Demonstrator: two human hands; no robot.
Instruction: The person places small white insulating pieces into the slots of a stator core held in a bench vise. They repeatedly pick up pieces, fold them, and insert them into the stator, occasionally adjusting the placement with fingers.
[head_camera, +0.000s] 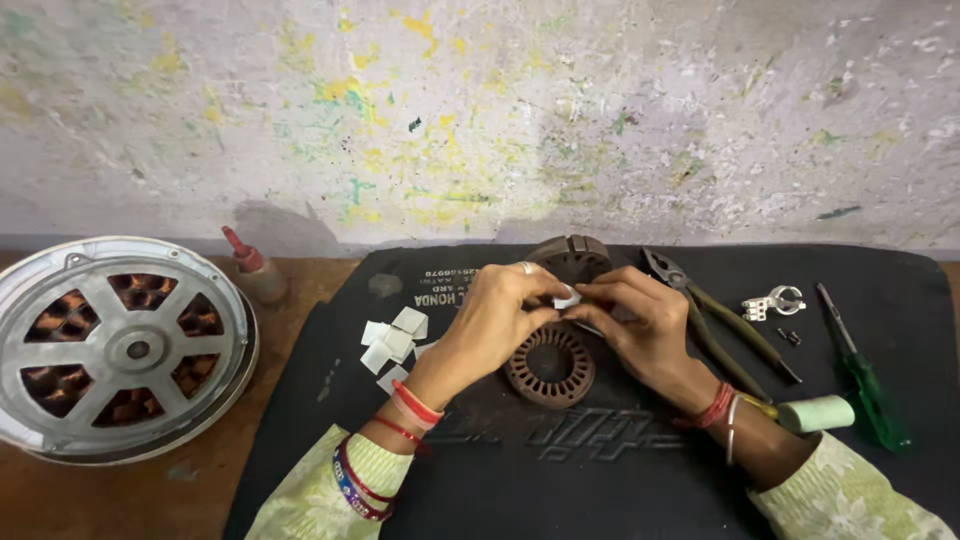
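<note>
Both hands met at the centre of the frame over a black rubber mat (600, 470). The left hand (495, 320) and the right hand (640, 325) pinched one small white paper slip (568, 298) between their fingertips, thumbs and forefingers closed on it from either side. The slip was held just above a round, rust-brown slotted stator core (550, 368) lying flat on the mat below the hands. A second dark round part (572, 256) lay behind the hands, partly hidden.

Left of centre, a loose pile of white paper squares (392, 340) rested on the mat near the left wrist. At the left edge of the frame sat a large grey metal motor housing (120, 345) with copper windings visible through its openings; a small bottle with a red nozzle (255, 270) stood just beside it.

To the right lay pliers (725, 330), a small metal clamp (773, 302), a green-handled screwdriver (860, 375) and a pale green roll (815, 413) near the right forearm.
</note>
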